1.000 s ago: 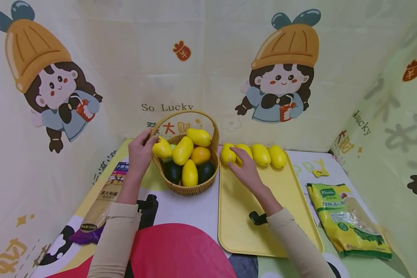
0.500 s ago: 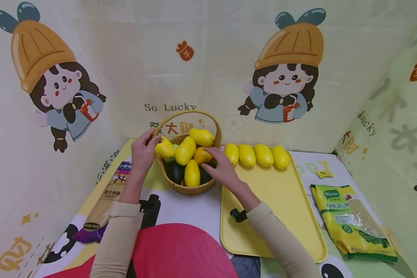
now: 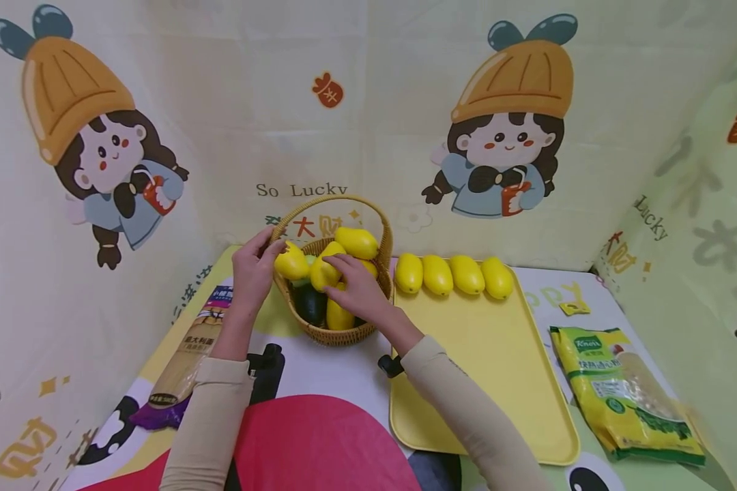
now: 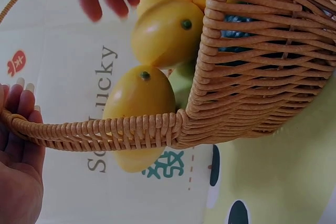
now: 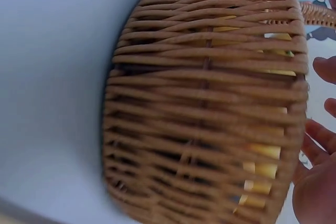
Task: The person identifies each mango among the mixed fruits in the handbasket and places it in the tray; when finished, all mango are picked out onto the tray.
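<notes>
A wicker basket (image 3: 350, 335) of fruit stands at the back of the table. My left hand (image 3: 254, 269) holds its handle at the left side; in the left wrist view the fingers (image 4: 26, 103) pass behind the handle (image 4: 94, 134). My right hand (image 3: 362, 290) is over the basket, thumb and fingers spread apart beside a yellow mango (image 3: 324, 271). More mangoes (image 3: 356, 243) and a dark avocado (image 3: 310, 305) lie in it; the right hand hides some fruit. The right wrist view shows the basket's side and the right hand's loose fingers at its rim.
A yellow tray (image 3: 485, 368) lies right of the basket, with several mangoes (image 3: 437, 275) in a row along its far edge. A Knorr pasta bag (image 3: 626, 395) and a small yellow packet (image 3: 574, 308) lie farther right. A spaghetti pack (image 3: 187, 354) lies left, beside the left forearm.
My right hand has moved left from the tray's mangoes, across the basket's right rim, to the mango in the basket's middle. My left hand stays on the handle.
</notes>
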